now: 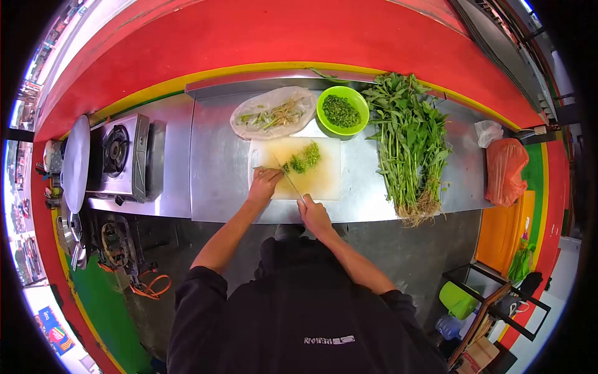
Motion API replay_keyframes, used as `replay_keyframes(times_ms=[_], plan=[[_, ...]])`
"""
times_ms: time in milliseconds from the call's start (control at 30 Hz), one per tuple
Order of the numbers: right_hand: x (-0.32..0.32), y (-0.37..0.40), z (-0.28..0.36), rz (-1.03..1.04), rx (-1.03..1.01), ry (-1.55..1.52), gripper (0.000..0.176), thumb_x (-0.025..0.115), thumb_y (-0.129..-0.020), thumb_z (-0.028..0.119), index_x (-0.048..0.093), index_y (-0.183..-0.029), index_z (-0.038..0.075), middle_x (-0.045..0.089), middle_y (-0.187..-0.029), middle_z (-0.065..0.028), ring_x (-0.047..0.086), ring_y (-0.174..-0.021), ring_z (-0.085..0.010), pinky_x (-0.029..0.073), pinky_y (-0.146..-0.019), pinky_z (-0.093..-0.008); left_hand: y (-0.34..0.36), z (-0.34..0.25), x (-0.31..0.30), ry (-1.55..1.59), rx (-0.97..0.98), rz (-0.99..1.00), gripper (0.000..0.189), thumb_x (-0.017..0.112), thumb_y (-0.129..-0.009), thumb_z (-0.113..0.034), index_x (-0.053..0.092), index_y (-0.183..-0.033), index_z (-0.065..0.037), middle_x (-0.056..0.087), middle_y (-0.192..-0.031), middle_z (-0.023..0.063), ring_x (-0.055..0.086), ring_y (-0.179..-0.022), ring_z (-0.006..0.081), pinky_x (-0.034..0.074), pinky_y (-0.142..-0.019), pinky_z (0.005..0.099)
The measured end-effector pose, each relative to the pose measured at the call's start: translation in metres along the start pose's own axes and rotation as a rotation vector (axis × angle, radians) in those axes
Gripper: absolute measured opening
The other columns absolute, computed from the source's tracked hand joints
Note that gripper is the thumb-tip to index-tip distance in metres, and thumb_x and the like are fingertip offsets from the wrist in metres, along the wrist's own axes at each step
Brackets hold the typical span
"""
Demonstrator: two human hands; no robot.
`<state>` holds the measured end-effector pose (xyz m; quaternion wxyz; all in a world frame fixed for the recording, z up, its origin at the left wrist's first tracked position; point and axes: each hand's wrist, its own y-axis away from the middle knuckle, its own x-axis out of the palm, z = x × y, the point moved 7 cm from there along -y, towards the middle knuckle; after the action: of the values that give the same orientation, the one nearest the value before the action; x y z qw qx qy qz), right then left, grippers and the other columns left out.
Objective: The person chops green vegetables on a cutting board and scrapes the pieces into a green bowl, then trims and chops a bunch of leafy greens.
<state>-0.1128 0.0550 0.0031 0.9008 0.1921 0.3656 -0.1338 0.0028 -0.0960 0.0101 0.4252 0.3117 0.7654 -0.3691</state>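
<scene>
My right hand (314,214) is closed round the handle of a knife (290,179), its blade angled up and left over a white cutting board (327,187). Against the blade, at the board's left side, my left hand (266,183) has its fingers curled down on some greens, mostly hidden under them. Chopped greens (303,160) lie in a small heap on the board, just beyond the blade. Behind the board stands a bright green bowl (363,101) with finely chopped greens (340,111) in it. A plastic bag (249,128) with stems and trimmings (280,115) lies to the bowl's left.
Leafy greens with roots (411,143) cover the steel counter (233,193) right of the board. A gas stove (118,153) stands at the left. An orange plastic bag (506,171) sits at the right end. The red wall (280,34) rises behind.
</scene>
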Motion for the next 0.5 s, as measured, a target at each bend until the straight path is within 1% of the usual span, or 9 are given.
replay_keyframes(times_ms=[167,233,367,433,500], plan=[[0.006,0.006,-0.004,-0.013,-0.013,0.015,0.028,0.053,-0.104,0.036,0.052,-0.108,0.009,0.064,-0.069,-0.0282,0.066,-0.067,-0.0517,0.053,-0.060,-0.0617,0.001,0.001,0.000,-0.010,0.029,0.013,0.027,0.063,-0.083,-0.004,0.075,-0.107,-0.011,0.073,-0.112,0.0011,0.067,-0.106,0.0165,0.041,-0.099,0.0394],[0.007,0.003,-0.005,0.029,0.015,0.073,0.028,0.052,-0.104,0.036,0.052,-0.108,0.009,0.065,-0.069,-0.0279,0.066,-0.068,-0.0512,0.053,-0.061,-0.0614,0.003,0.000,0.002,-0.016,0.023,0.047,0.032,0.061,-0.084,-0.006,0.074,-0.113,-0.009,0.071,-0.115,0.0019,0.065,-0.112,0.0162,0.039,-0.103,0.0415],[0.003,-0.011,0.004,0.002,-0.006,0.089,0.029,0.051,-0.104,0.037,0.052,-0.109,0.009,0.065,-0.070,-0.0275,0.067,-0.069,-0.0508,0.054,-0.062,-0.0609,0.003,0.000,0.005,-0.016,0.014,0.053,0.031,0.061,-0.085,-0.006,0.074,-0.112,-0.009,0.070,-0.114,0.0013,0.065,-0.112,0.0153,0.039,-0.102,0.0413],[0.006,-0.020,0.007,0.041,0.002,0.104,0.029,0.051,-0.104,0.037,0.051,-0.110,0.008,0.066,-0.071,-0.0277,0.067,-0.070,-0.0507,0.054,-0.062,-0.0606,0.001,0.001,0.004,-0.039,-0.010,0.065,0.028,0.061,-0.086,-0.006,0.074,-0.110,-0.010,0.070,-0.114,0.0006,0.065,-0.110,0.0149,0.039,-0.101,0.0411],[0.005,-0.022,0.007,0.032,-0.007,0.084,0.029,0.051,-0.104,0.036,0.051,-0.110,0.008,0.066,-0.071,-0.0277,0.067,-0.069,-0.0509,0.054,-0.062,-0.0606,0.000,-0.003,0.000,-0.041,-0.003,0.032,0.026,0.062,-0.086,-0.006,0.074,-0.109,-0.010,0.070,-0.113,0.0004,0.065,-0.109,0.0151,0.039,-0.101,0.0410]])
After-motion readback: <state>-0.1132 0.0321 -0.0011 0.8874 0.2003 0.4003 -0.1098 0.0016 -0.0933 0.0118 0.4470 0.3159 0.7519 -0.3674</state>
